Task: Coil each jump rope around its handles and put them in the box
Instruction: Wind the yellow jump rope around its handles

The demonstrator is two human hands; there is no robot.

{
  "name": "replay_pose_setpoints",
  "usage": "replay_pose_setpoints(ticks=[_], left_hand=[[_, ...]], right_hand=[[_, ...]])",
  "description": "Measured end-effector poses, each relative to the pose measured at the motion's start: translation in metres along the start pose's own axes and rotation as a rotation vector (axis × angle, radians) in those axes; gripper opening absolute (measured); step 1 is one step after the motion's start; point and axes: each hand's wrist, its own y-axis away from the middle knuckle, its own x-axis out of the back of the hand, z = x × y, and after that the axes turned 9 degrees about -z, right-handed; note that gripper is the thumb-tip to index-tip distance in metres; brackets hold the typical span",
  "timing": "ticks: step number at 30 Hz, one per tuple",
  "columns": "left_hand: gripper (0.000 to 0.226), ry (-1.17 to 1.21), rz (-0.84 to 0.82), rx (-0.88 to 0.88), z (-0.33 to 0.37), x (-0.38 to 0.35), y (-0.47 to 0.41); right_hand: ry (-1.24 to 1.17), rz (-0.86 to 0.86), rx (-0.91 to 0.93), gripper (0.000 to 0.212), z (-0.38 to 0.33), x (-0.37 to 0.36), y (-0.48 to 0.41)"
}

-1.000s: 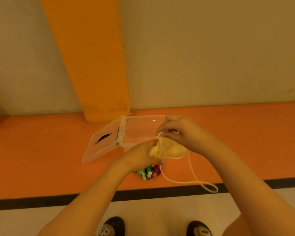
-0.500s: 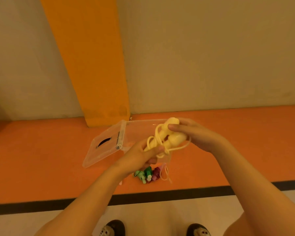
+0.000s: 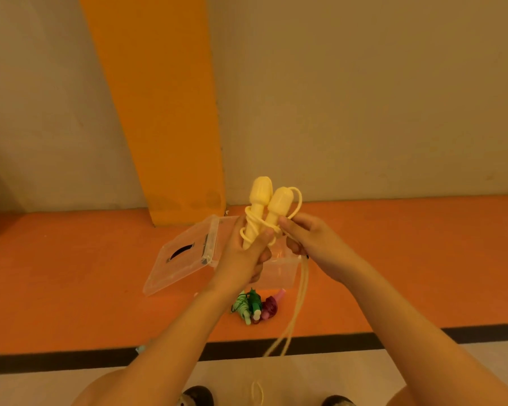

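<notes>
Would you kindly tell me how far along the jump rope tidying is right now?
Done: the green rope and pink rope lie coiled in front of the open box. In hand: the left hand grips the yellow handles; the right hand holds the cord, much of it hanging loose. Left: finish winding, box them all.

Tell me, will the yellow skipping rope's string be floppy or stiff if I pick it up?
Probably floppy: the yellow cord hangs in a loose double strand below the right hand and bends round the handles. The handles look stiff, standing straight in the left hand.
</notes>
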Motion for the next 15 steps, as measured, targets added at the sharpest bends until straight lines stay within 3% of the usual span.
replay_pose_setpoints(ticks=[3, 6, 11, 15], left_hand=[[0.034, -0.021, 0.02, -0.075, 0.004, 0.0, 0.003], [0.03, -0.043, 0.042, -0.083, 0.006, 0.003, 0.002], [0.025, -0.113, 0.154, -0.045, 0.003, 0.011, -0.002], [0.031, -0.094, 0.255, 0.038, 0.004, 0.031, -0.009]], right_hand=[[-0.04, 0.008, -0.015, 0.038, -0.004, -0.006, 0.0], [0.087, 0.041, -0.036, 0.041, -0.009, -0.011, 0.001], [0.517, -0.064, -0.253, 0.04, -0.006, -0.006, 0.005], [0.917, -0.061, -0.138, 0.019, -0.007, 0.004, 0.015]])
